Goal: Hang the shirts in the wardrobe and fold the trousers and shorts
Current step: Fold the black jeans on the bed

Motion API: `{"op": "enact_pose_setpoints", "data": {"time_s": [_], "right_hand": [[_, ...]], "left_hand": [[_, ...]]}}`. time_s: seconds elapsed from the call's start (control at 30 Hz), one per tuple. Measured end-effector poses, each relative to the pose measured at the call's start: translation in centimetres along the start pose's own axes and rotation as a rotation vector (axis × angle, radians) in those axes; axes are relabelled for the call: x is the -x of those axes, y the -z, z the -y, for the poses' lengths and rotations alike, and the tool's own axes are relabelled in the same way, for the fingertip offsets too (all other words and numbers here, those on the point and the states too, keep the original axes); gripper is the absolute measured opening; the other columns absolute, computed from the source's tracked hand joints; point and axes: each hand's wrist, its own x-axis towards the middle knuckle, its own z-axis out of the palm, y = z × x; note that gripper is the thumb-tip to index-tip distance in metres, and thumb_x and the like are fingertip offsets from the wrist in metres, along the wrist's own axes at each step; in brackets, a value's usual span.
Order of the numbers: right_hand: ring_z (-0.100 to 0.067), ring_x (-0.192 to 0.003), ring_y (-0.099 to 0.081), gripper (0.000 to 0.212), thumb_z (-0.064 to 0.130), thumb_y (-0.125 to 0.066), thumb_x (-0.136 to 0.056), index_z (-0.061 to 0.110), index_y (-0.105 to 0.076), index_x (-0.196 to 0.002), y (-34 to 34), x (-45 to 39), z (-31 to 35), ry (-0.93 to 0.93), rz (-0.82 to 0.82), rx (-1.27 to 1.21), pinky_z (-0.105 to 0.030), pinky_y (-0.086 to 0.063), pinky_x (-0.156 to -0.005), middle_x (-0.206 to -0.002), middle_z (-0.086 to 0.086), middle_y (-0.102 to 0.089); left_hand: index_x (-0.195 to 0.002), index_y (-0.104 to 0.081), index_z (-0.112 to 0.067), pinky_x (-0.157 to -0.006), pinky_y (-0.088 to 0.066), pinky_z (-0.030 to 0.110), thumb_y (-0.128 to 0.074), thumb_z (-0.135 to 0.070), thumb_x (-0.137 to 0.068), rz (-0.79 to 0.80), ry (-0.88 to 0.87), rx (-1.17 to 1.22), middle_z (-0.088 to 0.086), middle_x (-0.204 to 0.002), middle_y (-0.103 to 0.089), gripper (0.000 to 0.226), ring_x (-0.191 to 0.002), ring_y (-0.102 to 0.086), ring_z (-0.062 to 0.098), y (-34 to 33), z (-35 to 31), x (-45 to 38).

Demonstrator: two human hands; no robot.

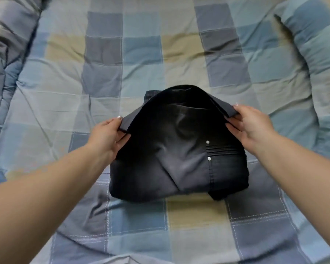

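On the bed, mid-frame, lie the dark trousers (171, 164), folded into a thick bundle on a checked cover (141, 54) of blue, grey and tan squares. How many layers sit in the bundle is hard to tell, since the black cloth swallows most seams; only two pale rivets and a stitched pocket edge stand out on the right half. A ribbed strip shows at the far left corner, half hidden behind the raised flap. At the near right corner a dark tab of cloth sticks out from under the bundle. The underside of the flap is in deep shadow. Both forearms are cut off by the lower frame edges. A pillow (312, 44) in the same check lies at the right, partly out of frame, and a bunched duvet (6, 44) at the left is blurred.

The left hand (107, 136) pinches the flap's left corner, thumb on top and fingers curled beneath. The right hand (250, 124) grips the right corner in the same way. Between them the flap arches up over the bundle, clear of the layers below.
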Motion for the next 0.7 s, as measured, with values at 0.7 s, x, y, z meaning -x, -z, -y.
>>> {"op": "enact_pose_setpoints", "data": {"time_s": [0.7], "right_hand": [[-0.015, -0.087, -0.054, 0.022, 0.038, -0.054, -0.093, 0.020, -0.059, -0.105, 6.1, 3.0, -11.3, 0.037, -0.082, 0.772, -0.032, -0.040, -0.074, -0.099, 0.001, -0.062]], "left_hand": [[-0.101, -0.062, -0.014, -0.087, -0.048, 0.051, -0.068, -0.040, -0.085, -0.039, 0.047, -0.546, 0.018, -0.074, -0.052, 0.031, -0.072, -0.048, 0.013, 6.6, 10.8, 2.0]]}}
